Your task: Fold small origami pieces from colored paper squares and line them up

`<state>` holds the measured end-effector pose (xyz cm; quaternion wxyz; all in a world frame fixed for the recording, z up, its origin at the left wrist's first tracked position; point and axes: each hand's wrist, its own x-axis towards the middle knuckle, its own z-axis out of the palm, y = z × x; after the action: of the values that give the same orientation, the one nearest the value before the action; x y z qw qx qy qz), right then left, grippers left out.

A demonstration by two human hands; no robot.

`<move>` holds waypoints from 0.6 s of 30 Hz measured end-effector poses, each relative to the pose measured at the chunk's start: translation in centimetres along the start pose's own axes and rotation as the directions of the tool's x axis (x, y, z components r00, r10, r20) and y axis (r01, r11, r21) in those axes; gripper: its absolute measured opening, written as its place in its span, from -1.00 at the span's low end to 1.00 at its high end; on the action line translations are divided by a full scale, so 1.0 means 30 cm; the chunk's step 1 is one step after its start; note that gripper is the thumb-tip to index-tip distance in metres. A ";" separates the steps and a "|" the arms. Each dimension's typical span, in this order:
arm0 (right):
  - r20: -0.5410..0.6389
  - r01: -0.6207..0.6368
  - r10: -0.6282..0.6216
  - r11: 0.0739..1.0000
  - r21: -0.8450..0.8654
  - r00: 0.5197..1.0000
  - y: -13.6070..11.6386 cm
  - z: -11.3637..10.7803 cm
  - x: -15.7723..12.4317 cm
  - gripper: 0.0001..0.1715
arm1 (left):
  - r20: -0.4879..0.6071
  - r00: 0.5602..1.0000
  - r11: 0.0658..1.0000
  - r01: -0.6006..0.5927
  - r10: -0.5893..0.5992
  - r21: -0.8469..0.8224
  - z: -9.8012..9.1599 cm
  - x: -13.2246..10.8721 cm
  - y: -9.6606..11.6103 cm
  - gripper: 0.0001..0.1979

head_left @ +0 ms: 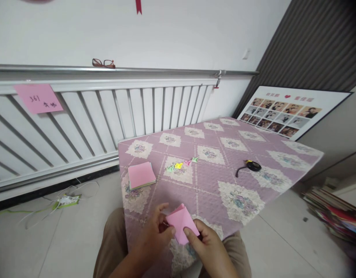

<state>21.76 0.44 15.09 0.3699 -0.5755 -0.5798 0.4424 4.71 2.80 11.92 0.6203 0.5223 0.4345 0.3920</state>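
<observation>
A pink sheet of paper (182, 222), folded into a small diamond with creases, is held up just above the near edge of the table. My left hand (154, 235) pinches its left corner between thumb and fingers. On the right side, my right hand (208, 243) grips it with the thumb pressed on the front face and the fingers behind. Beyond the hands lies a short row of small folded paper figures (178, 166) in green, yellow and pink. To the left sits a stack of square paper (141, 175) with a pink sheet on top.
A floral pink cloth covers the table (206, 185). Toward its right lies a black tape measure (253, 166) with a strap. A white radiator (154, 108) stands behind, with glasses (103, 63) on the pipe above. A photo board (282, 112) leans at the far right.
</observation>
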 end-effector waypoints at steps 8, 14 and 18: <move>-0.077 -0.018 0.030 0.988 0.156 0.997 -0.007 0.005 0.006 -0.53 | 0.130 0.979 0.980 0.169 -0.155 -0.106 0.053 -0.038 -0.002 -0.74; -0.111 -0.030 0.053 0.980 0.197 0.992 0.011 0.013 0.006 -0.50 | 0.091 0.967 0.967 0.243 -0.236 -0.071 0.059 -0.035 -0.031 -0.79; -0.122 -0.023 0.046 0.983 0.185 0.991 0.006 0.010 0.005 -0.52 | 0.114 0.929 0.908 0.367 -0.351 -0.199 0.066 -0.026 -0.052 -0.70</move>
<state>21.52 0.56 14.81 0.4493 -0.5759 -0.5021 0.4630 6.38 1.23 10.63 0.7511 0.3770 0.4539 0.2961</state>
